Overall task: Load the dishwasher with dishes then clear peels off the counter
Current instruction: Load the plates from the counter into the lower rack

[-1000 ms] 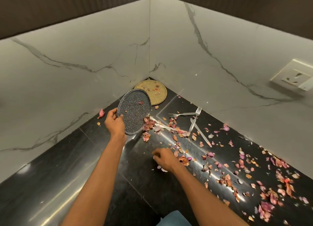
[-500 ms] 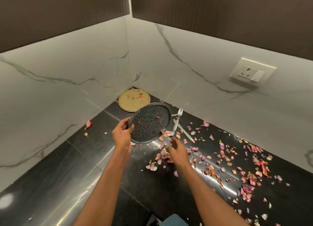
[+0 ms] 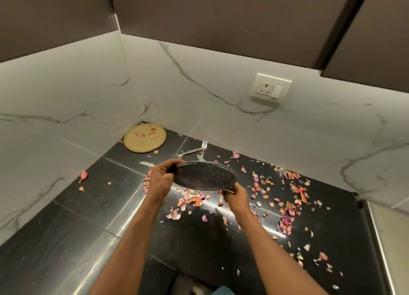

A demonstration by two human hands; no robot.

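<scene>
A dark speckled round plate is held above the black counter, nearly level. My left hand grips its left rim. My right hand holds the plate's lower right edge from below, fingers curled. Pink and orange onion peels lie scattered across the counter, thickest to the right. A gold round plate with a few peels on it lies flat in the back corner. Two forks and a knife lie behind the held plate, partly hidden by it.
White marble walls meet in the corner behind the counter. A wall socket sits on the right wall. Dark cabinets hang overhead. A steel edge borders the counter on the right.
The plate has come up from a tilted position to nearly level and shifted right. My right hand left the peels and now holds the plate's lower right edge. The view tilted upward.
</scene>
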